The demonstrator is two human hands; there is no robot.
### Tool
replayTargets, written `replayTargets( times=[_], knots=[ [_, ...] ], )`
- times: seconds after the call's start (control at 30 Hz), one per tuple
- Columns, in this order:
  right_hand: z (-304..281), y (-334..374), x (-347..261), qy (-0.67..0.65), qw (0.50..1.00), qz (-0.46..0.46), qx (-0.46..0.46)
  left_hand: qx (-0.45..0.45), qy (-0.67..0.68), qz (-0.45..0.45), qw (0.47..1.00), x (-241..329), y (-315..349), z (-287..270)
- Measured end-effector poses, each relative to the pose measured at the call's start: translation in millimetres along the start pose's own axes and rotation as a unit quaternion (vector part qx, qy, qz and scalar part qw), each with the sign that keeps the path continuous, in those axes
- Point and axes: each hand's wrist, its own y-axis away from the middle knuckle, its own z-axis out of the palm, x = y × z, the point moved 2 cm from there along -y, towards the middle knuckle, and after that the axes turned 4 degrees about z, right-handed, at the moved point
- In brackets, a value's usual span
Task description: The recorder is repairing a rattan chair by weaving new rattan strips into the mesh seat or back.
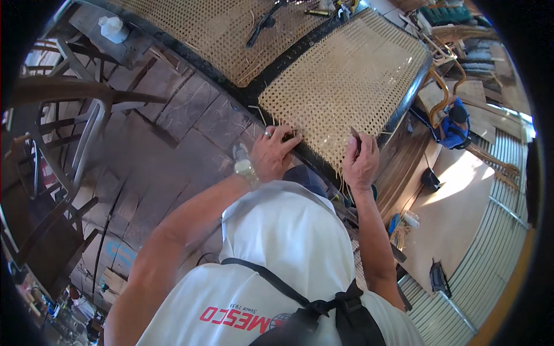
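In front of me lies a woven cane panel [340,81] set in a black frame [311,158], with loose strand ends along its near edge. My left hand [273,154] rests on the near left edge of the frame, its fingers bent down toward the cane; what they pinch, if anything, is too small to make out. Closed around a small dark tool with a pointed tip [355,136], my right hand [361,162] is over the near right corner of the panel. The tool's lower part is hidden in the palm.
A second cane panel [202,34] adjoins at the far left, with a long dark tool [262,26] lying on it. Wooden chair frames [86,95] stand at left. A white plastic bottle [113,29] sits far left. To the right, a person in blue [455,128] sits low.
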Motion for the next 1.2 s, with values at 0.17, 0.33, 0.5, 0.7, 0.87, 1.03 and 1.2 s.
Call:
replayTargets(
  times=[0.17,0.33,0.5,0.7,0.87,1.03,1.2],
  knots=[
    [4.3,2.1,-1.5,-0.005,1.000,0.000,0.001,0.019,0.047,-0.036,0.998,-9.5,11.6,11.2],
    [-9.4,-1.6,-3.4,-0.013,1.000,-0.018,0.022,0.004,0.009,0.008,1.000,6.9,1.5,10.7],
    [-0.3,-0.8,-6.9,0.013,0.998,-0.013,0.065,-0.019,0.007,-0.029,0.999,14.9,-8.3,-5.1],
    [-13.3,-18.3,-43.3,-0.315,0.937,0.144,-0.041,0.048,0.287,-0.153,0.945,80.7,-32.6,-28.1],
    [-35.7,-32.0,-48.9,-0.548,0.798,0.192,-0.163,-0.019,0.473,-0.218,0.854,104.6,-57.6,-4.3],
    [-61.4,-29.0,22.1,-0.570,0.740,0.278,-0.222,-0.092,0.441,-0.325,0.832,155.8,-93.4,22.0],
    [-82.2,-20.7,82.3,-0.547,0.761,0.191,-0.292,-0.003,0.349,-0.243,0.905,202.4,-102.4,88.0]
  ],
)
